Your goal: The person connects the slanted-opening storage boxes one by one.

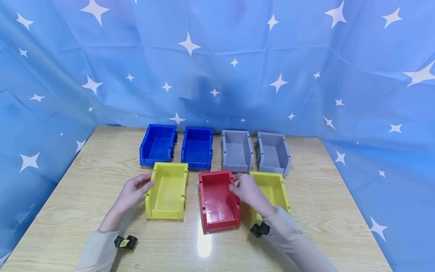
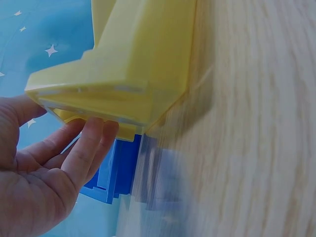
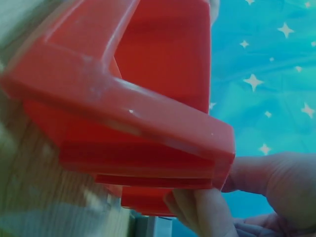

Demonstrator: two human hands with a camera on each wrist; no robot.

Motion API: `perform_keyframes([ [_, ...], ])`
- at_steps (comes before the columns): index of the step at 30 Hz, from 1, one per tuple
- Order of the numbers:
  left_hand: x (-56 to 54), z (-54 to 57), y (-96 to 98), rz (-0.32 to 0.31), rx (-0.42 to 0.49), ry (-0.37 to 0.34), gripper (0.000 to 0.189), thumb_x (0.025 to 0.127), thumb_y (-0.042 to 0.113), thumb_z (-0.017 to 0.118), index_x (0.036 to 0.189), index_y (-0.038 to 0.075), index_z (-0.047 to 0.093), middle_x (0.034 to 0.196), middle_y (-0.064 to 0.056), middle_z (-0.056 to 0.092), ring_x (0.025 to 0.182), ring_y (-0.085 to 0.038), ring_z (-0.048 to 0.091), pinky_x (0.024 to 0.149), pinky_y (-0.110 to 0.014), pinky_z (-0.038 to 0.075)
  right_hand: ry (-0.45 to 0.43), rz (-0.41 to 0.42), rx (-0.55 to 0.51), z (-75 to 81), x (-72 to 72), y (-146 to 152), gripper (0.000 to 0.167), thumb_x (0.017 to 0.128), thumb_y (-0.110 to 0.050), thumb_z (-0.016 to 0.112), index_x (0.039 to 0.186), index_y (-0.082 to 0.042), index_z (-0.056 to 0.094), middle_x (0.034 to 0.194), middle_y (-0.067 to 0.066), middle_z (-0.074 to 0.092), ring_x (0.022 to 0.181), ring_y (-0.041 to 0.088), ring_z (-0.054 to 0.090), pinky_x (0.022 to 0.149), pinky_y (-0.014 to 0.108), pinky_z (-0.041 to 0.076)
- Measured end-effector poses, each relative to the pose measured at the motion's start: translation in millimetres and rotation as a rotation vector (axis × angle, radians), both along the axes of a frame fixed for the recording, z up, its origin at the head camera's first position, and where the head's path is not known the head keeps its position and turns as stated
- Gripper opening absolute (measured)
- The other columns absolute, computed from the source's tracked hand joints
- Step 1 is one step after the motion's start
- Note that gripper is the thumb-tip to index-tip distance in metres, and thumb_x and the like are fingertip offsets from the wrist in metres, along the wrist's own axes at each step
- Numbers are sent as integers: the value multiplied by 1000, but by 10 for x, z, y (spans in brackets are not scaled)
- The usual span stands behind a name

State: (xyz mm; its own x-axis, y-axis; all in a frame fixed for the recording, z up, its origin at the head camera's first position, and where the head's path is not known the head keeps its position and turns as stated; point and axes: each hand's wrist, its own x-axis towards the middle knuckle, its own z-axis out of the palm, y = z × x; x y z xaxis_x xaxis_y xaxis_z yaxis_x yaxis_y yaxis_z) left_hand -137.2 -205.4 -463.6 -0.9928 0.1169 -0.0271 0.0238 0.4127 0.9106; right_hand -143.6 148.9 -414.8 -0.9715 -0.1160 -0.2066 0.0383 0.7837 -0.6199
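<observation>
– Behind your wooden table [image 1: 326, 211] hangs a blue cloth [image 1: 231, 22] with white stars; what do your hands hold?
– Your left hand [image 1: 133, 190] pinches the left wall of the yellow bin [image 1: 167, 190] near the blue bins [image 1: 158, 149]; your right hand [image 1: 250, 192] pinches the right wall of the red bin [image 1: 216, 200], which stands between this one and the other yellow bin [image 1: 272, 189]

the wooden table [image 1: 329, 219] is carrying two blue bins [image 1: 159, 149] toward eleven o'clock, two gray bins [image 1: 237, 151] toward one, and a yellow bin [image 1: 272, 187] toward three; whether the held yellow bin [image 1: 168, 189] toward nine and held red bin [image 1: 217, 198] mid-dial are touching it is not showing clearly.
</observation>
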Motion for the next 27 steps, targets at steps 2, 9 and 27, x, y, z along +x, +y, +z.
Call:
perform_keyframes([
  [2,0,-1,1,-1,0,-3,42,95,17,57,124,-13,50,117,-27,58,104,-32,58,79,-14,47,-14,-12,-19,-11,-7,9,25,86,-9,67,106,5,63,57,4,57,45,15,53,42,21,42],
  [9,0,4,5,-5,15,-14,43,95,16,57,124,-13,49,119,-28,56,106,-34,57,79,-14,47,6,-38,-82,-13,-24,46,21,84,-7,67,101,5,63,58,6,57,45,16,53,42,21,43],
  [27,15,-31,6,13,90,-27,42,95,15,56,126,-13,48,121,-30,54,107,-37,56,78,-15,48,147,-32,-221,220,-78,-80,12,82,-5,65,91,3,64,68,7,63,47,15,56,45,28,51],
])
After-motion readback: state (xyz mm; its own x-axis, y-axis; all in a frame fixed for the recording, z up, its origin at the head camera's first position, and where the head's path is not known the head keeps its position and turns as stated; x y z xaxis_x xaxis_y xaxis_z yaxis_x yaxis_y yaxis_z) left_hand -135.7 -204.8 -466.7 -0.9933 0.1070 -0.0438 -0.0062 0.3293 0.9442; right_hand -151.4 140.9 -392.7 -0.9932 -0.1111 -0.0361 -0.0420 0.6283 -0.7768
